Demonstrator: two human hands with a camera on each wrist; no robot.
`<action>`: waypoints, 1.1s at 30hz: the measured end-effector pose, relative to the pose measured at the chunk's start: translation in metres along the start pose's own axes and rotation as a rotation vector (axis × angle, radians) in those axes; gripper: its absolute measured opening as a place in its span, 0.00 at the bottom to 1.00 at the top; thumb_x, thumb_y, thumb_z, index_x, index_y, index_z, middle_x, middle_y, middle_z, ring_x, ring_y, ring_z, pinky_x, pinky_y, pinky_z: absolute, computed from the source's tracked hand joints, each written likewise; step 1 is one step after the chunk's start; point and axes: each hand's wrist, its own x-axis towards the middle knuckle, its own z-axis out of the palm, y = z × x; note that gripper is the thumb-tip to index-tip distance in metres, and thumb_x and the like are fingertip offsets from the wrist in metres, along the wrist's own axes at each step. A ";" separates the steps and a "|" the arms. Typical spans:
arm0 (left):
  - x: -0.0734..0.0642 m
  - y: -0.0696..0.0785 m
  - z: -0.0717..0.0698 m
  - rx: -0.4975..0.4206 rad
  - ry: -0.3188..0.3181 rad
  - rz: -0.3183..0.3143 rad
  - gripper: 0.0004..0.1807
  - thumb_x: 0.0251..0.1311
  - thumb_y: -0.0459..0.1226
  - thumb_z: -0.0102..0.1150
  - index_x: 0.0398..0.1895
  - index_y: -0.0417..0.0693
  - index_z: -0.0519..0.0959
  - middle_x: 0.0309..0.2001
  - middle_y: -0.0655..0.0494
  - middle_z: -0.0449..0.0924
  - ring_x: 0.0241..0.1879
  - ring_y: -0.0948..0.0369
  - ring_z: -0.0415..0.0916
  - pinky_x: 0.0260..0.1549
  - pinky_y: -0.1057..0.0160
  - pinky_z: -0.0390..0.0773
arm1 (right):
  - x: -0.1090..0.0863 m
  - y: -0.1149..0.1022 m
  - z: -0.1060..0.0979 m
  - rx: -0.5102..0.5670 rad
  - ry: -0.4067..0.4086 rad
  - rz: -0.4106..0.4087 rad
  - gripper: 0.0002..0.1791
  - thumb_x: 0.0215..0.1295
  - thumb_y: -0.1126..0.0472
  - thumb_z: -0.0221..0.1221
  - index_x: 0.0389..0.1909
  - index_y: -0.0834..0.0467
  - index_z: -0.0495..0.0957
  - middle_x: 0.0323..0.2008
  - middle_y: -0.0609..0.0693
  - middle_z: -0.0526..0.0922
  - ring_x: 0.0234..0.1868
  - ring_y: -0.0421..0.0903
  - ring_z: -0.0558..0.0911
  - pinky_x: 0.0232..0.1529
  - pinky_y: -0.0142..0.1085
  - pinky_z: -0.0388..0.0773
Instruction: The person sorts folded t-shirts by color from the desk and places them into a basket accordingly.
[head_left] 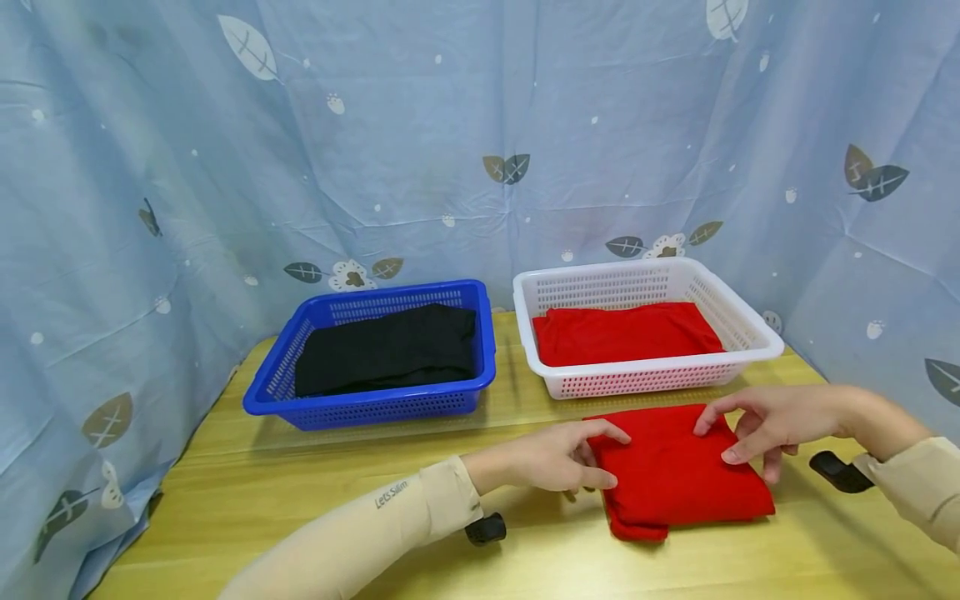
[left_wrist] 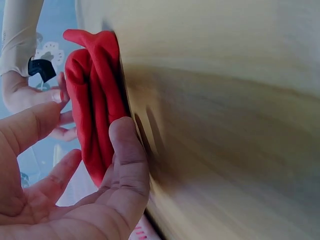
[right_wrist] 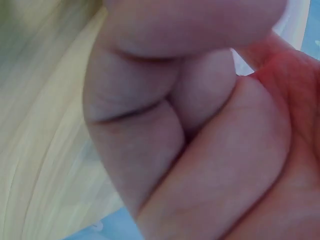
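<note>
A folded red cloth [head_left: 682, 467] lies on the table, its layered edge showing in the left wrist view. My left hand [head_left: 562, 457] is at its left side, thumb and index finger spread at the edge. In the left wrist view, the lower fingers [left_wrist: 131, 160] of this hand lie along the cloth's side, close to the tabletop. From the right comes my right hand [head_left: 787, 421], with thumb and index finger apart over the cloth and the other fingers bent loosely by its edge. Those bent fingers fill the right wrist view, where the cloth is hidden.
Behind the cloth stands a white basket [head_left: 660, 371] with a folded red cloth [head_left: 626, 333] in it. A blue basket [head_left: 375, 408] to the left holds a folded black cloth [head_left: 386, 350]. A leaf-patterned blue curtain [head_left: 420, 150] hangs behind the wooden table [head_left: 300, 483].
</note>
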 end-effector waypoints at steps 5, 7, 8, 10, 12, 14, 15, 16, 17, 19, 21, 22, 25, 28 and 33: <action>-0.008 -0.003 -0.007 0.024 0.023 -0.015 0.27 0.72 0.38 0.68 0.72 0.61 0.75 0.32 0.51 0.83 0.24 0.57 0.79 0.25 0.65 0.78 | 0.006 -0.004 0.005 0.020 -0.011 -0.005 0.26 0.78 0.58 0.64 0.71 0.59 0.73 0.31 0.61 0.86 0.28 0.53 0.91 0.26 0.28 0.67; -0.012 -0.006 -0.010 0.024 0.031 -0.018 0.27 0.72 0.38 0.68 0.71 0.61 0.76 0.32 0.51 0.82 0.24 0.57 0.79 0.26 0.66 0.77 | 0.009 -0.005 0.006 0.039 -0.027 -0.011 0.26 0.78 0.58 0.63 0.73 0.58 0.73 0.32 0.63 0.86 0.28 0.53 0.91 0.27 0.28 0.69; -0.014 -0.008 -0.012 0.022 0.036 -0.021 0.27 0.72 0.37 0.69 0.71 0.61 0.76 0.32 0.51 0.81 0.24 0.57 0.78 0.26 0.66 0.76 | 0.010 -0.006 0.007 0.049 -0.035 -0.014 0.27 0.78 0.58 0.63 0.74 0.57 0.72 0.33 0.63 0.86 0.29 0.53 0.92 0.28 0.28 0.71; -0.019 -0.012 -0.017 0.013 0.042 -0.030 0.26 0.72 0.37 0.68 0.71 0.61 0.76 0.32 0.51 0.79 0.25 0.56 0.78 0.26 0.67 0.74 | 0.014 -0.009 0.010 0.063 -0.048 -0.018 0.28 0.78 0.58 0.63 0.75 0.56 0.72 0.36 0.64 0.85 0.29 0.53 0.92 0.30 0.29 0.75; -0.024 -0.016 -0.021 0.003 0.048 -0.039 0.26 0.72 0.37 0.68 0.70 0.61 0.76 0.33 0.52 0.78 0.25 0.56 0.78 0.27 0.66 0.73 | 0.017 -0.012 0.012 0.067 -0.063 -0.025 0.29 0.78 0.57 0.63 0.77 0.54 0.71 0.39 0.64 0.84 0.30 0.53 0.92 0.32 0.30 0.78; -0.029 -0.019 -0.025 -0.008 0.053 -0.046 0.25 0.72 0.37 0.68 0.70 0.62 0.77 0.34 0.51 0.77 0.26 0.56 0.78 0.27 0.66 0.73 | 0.022 -0.016 0.015 0.078 -0.080 -0.030 0.31 0.78 0.57 0.63 0.78 0.53 0.70 0.40 0.64 0.83 0.31 0.53 0.92 0.33 0.31 0.79; -0.032 -0.021 -0.027 -0.012 0.055 -0.051 0.25 0.72 0.38 0.68 0.70 0.63 0.77 0.34 0.51 0.77 0.26 0.56 0.78 0.28 0.66 0.73 | 0.024 -0.018 0.017 0.082 -0.087 -0.034 0.31 0.78 0.57 0.64 0.79 0.53 0.70 0.40 0.64 0.83 0.31 0.53 0.92 0.33 0.31 0.79; -0.034 -0.022 -0.028 -0.017 0.060 -0.052 0.25 0.72 0.38 0.68 0.69 0.63 0.77 0.34 0.51 0.77 0.26 0.56 0.78 0.28 0.66 0.73 | 0.026 -0.020 0.018 0.086 -0.093 -0.038 0.32 0.78 0.57 0.64 0.79 0.53 0.70 0.40 0.64 0.83 0.31 0.53 0.92 0.33 0.31 0.79; -0.036 -0.023 -0.029 -0.018 0.068 -0.055 0.25 0.72 0.37 0.68 0.69 0.63 0.78 0.34 0.50 0.77 0.26 0.55 0.78 0.28 0.65 0.73 | 0.028 -0.021 0.020 0.090 -0.098 -0.043 0.32 0.78 0.57 0.64 0.80 0.53 0.69 0.41 0.63 0.83 0.32 0.53 0.92 0.33 0.31 0.79; -0.041 -0.024 -0.031 -0.019 0.082 -0.060 0.24 0.72 0.37 0.69 0.68 0.63 0.78 0.34 0.50 0.77 0.26 0.55 0.78 0.27 0.65 0.73 | 0.032 -0.023 0.022 0.095 -0.108 -0.053 0.33 0.78 0.57 0.64 0.80 0.53 0.68 0.43 0.63 0.83 0.32 0.53 0.92 0.34 0.32 0.81; -0.044 -0.025 -0.033 -0.010 0.098 -0.063 0.24 0.72 0.37 0.69 0.68 0.63 0.79 0.34 0.50 0.77 0.26 0.55 0.79 0.27 0.65 0.73 | 0.035 -0.025 0.025 0.091 -0.112 -0.068 0.34 0.77 0.58 0.64 0.81 0.52 0.68 0.45 0.62 0.82 0.32 0.52 0.92 0.34 0.32 0.82; -0.046 -0.026 -0.034 -0.005 0.105 -0.064 0.24 0.71 0.37 0.69 0.68 0.63 0.79 0.34 0.50 0.77 0.26 0.55 0.79 0.27 0.65 0.73 | 0.037 -0.026 0.027 0.089 -0.113 -0.077 0.34 0.77 0.58 0.64 0.81 0.52 0.68 0.45 0.62 0.82 0.31 0.52 0.92 0.35 0.33 0.82; -0.051 -0.027 -0.036 0.012 0.118 -0.066 0.24 0.72 0.37 0.69 0.68 0.61 0.78 0.33 0.51 0.78 0.26 0.55 0.79 0.28 0.66 0.73 | 0.042 -0.029 0.031 0.080 -0.116 -0.101 0.34 0.77 0.58 0.64 0.81 0.52 0.68 0.44 0.63 0.82 0.31 0.52 0.92 0.37 0.34 0.83; -0.056 -0.028 -0.039 0.013 0.127 -0.063 0.25 0.72 0.37 0.68 0.69 0.59 0.78 0.32 0.51 0.77 0.26 0.55 0.79 0.29 0.65 0.74 | 0.047 -0.031 0.035 0.064 -0.104 -0.121 0.34 0.76 0.57 0.65 0.80 0.51 0.69 0.41 0.62 0.82 0.31 0.52 0.92 0.40 0.35 0.84; -0.061 -0.033 -0.041 0.015 0.138 -0.055 0.26 0.72 0.36 0.68 0.71 0.58 0.77 0.32 0.50 0.75 0.26 0.55 0.79 0.31 0.66 0.75 | 0.054 -0.033 0.043 0.041 -0.066 -0.166 0.34 0.75 0.57 0.67 0.79 0.51 0.70 0.48 0.63 0.79 0.30 0.52 0.91 0.42 0.36 0.85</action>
